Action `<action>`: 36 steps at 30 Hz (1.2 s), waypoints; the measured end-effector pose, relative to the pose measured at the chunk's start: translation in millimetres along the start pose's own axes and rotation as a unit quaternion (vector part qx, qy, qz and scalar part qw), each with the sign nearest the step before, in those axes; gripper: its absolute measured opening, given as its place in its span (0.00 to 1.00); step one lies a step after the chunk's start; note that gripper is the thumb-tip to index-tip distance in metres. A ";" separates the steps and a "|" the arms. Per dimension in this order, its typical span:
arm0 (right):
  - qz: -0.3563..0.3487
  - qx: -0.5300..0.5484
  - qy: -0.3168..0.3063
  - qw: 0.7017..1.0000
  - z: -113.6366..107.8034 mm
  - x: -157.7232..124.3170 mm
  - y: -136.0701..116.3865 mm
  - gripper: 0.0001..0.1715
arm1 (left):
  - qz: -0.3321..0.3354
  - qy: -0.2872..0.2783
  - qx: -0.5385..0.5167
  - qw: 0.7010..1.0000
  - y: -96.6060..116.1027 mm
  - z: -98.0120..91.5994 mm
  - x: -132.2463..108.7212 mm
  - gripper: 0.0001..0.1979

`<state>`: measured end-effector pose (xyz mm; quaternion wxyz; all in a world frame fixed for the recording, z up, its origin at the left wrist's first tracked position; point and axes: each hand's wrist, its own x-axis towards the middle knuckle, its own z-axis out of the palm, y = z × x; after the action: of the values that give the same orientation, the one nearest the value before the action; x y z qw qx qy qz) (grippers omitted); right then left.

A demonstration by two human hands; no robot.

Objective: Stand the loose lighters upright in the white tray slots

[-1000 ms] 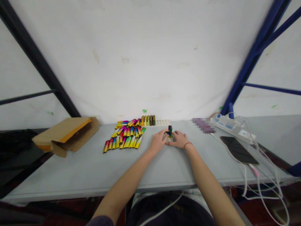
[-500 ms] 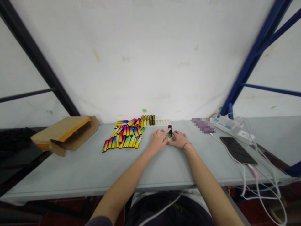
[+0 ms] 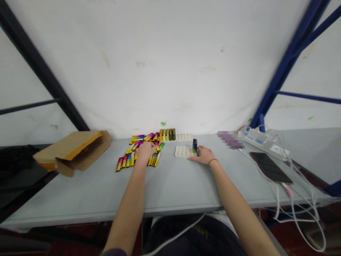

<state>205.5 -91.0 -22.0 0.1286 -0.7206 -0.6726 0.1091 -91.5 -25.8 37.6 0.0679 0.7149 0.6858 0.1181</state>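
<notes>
My left hand (image 3: 145, 151) lies palm down on a pile of rainbow-coloured lighters (image 3: 128, 160) left of centre on the grey table (image 3: 170, 185). Its fingertips are down among the lighters and hidden. My right hand (image 3: 204, 155) holds the right corner of a white moulded tray (image 3: 182, 152), thumb along the front edge and fingers at the side. One dark rainbow lighter (image 3: 194, 145) stands upright in that corner, right beside my fingers.
A second white tray (image 3: 184, 137) with a row of upright lighters (image 3: 167, 134) sits by the wall. A brown cardboard box (image 3: 73, 151) lies at the left. A phone (image 3: 270, 167), a power strip (image 3: 259, 138) and white cables (image 3: 293, 202) are at the right.
My left hand left the upright lighter and moved left onto the lighter pile. The white tray is now uncovered. My right hand stayed at the tray.
</notes>
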 end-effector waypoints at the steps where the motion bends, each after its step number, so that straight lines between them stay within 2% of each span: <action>1: 0.001 0.000 0.000 1.000 0.1 0.1 0.2 0.38 | -0.003 -0.033 0.006 0.999 -2.2 -1.0 -0.4 0.12; 3: 0.000 0.000 -0.001 1.000 0.4 0.3 0.5 0.38 | -0.015 -0.071 0.020 0.997 -2.2 0.1 -2.8 0.12; 7: -0.003 0.001 -0.001 1.000 1.5 0.1 0.9 0.38 | -0.036 -0.074 0.051 0.995 8.4 5.3 -9.8 0.15; 10: -0.003 0.000 -0.001 1.000 2.1 0.1 0.6 0.39 | -0.027 -0.102 0.067 0.992 17.2 6.0 -15.0 0.14; 13: -0.003 -0.001 -0.004 1.000 1.4 -0.1 -0.8 0.39 | 0.007 -0.132 0.070 0.989 22.3 7.8 -19.8 0.08; 16: -0.003 -0.001 -0.008 1.000 0.3 -0.7 -2.6 0.39 | 0.062 -0.128 0.038 0.989 25.3 15.2 -21.5 0.05; 20: -0.001 -0.003 -0.004 1.000 0.4 -1.3 -3.9 0.38 | 0.119 -0.098 -0.084 0.984 32.9 30.9 -16.3 0.10; 23: -0.001 -0.003 -0.002 1.000 1.2 -0.8 -3.8 0.38 | 0.159 -0.068 -0.257 0.951 41.3 42.9 -10.4 0.14; 26: 0.002 -0.005 -0.006 1.000 0.7 -0.2 -4.1 0.38 | 0.145 -0.060 -0.401 0.903 47.9 53.9 -6.1 0.12; 31: 0.003 -0.010 -0.005 1.000 -1.1 -0.8 -5.5 0.38 | 0.093 -0.085 -0.537 0.834 55.4 64.9 -4.9 0.15; 36: -0.001 -0.013 -0.009 1.000 -0.4 -1.3 -3.8 0.38 | 0.022 -0.085 -0.651 0.754 66.6 63.3 -11.9 0.18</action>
<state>202.0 -92.0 -20.4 0.1135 -0.7205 -0.6757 0.1068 -11.0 -36.9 -6.9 0.5726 0.5199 0.4187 0.4760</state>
